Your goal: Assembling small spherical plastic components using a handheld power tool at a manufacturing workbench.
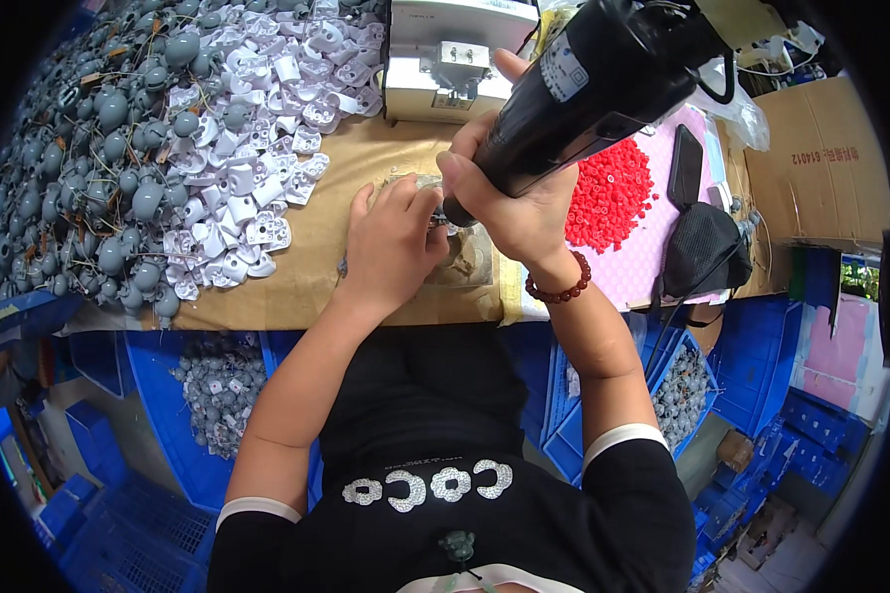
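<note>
Head view shows your right hand [509, 193] clamped around a black electric screwdriver [588, 84], its tip pointing down at a small grey part [443, 222] on the brown workbench [346, 168] just in front of you. Your left hand [391, 247] closes over that part, fingers curled on it, touching the right hand. Left of them lie white plastic brackets [267, 128], then a heap of grey wired pieces [89, 148]. Red caps [613, 193] sit on a pink mat [653, 257] to the right.
</note>
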`<state>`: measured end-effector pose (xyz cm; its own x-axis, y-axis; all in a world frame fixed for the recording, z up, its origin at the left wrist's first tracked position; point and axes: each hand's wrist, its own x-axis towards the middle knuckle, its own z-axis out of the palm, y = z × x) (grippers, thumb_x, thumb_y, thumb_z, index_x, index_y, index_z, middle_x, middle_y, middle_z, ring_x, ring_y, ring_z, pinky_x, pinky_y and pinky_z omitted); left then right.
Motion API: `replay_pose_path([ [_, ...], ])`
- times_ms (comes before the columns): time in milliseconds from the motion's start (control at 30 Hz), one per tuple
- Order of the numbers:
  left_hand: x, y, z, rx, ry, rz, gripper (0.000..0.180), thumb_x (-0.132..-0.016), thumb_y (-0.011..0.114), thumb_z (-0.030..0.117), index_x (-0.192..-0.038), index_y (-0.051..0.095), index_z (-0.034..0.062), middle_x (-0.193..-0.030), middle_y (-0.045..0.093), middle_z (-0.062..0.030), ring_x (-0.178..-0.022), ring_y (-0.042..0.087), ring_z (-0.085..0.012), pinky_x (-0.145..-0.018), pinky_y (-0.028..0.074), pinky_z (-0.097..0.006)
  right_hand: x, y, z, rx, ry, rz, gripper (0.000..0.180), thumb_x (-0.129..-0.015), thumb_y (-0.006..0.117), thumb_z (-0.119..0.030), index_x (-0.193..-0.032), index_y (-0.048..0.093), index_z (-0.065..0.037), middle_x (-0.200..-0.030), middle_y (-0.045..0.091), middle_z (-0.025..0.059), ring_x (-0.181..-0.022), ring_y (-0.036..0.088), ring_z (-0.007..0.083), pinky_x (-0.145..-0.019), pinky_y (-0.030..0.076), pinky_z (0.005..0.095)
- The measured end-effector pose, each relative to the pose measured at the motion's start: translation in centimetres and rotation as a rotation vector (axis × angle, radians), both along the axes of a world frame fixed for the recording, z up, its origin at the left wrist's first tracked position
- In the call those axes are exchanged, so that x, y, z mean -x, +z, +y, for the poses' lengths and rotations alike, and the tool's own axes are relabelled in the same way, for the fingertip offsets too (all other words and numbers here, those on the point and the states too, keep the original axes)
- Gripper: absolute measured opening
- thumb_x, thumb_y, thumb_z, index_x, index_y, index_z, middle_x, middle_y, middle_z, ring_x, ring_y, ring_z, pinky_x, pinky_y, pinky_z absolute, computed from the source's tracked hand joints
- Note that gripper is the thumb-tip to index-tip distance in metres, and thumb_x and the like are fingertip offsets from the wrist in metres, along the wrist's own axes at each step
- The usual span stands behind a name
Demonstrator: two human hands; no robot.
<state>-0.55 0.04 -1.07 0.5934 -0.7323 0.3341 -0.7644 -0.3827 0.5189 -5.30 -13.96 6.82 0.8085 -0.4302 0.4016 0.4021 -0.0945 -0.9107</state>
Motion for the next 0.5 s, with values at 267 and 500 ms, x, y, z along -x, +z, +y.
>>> replay_pose_path([
  [267,-0.11,-0.03,-0.07,0.025,-0.018,-0.001,0.039,-0.074,0.076,0.015,-0.108,0.057,0.0120,-0.112,0.060,-0.0117,-0.114,0.060,-0.0306,-0.099,0.041,-0.060,0.11,-0.31,-0.06,-0.014,0.018,0.001,0.030,-0.077,0.080,-0.001,-0.098,0.059,-0.001,-0.080,0.065,0.0021,-0.071,0.061,0.0086,-0.065,0.050,0.0251],
  [500,-0.32,0.11,0.03,0.021,-0.033,0.015,0.040,-0.073,0.077,0.015,-0.108,0.056,0.0118,-0.110,0.060,-0.0091,-0.112,0.060,-0.0289,-0.099,0.041,-0.061,0.08,-0.73,-0.51,0.198,0.060,0.018,0.067,-0.081,0.071,0.006,-0.138,0.037,0.002,-0.081,0.064,0.0041,-0.067,0.058,0.0081,-0.062,0.047,0.0227],
])
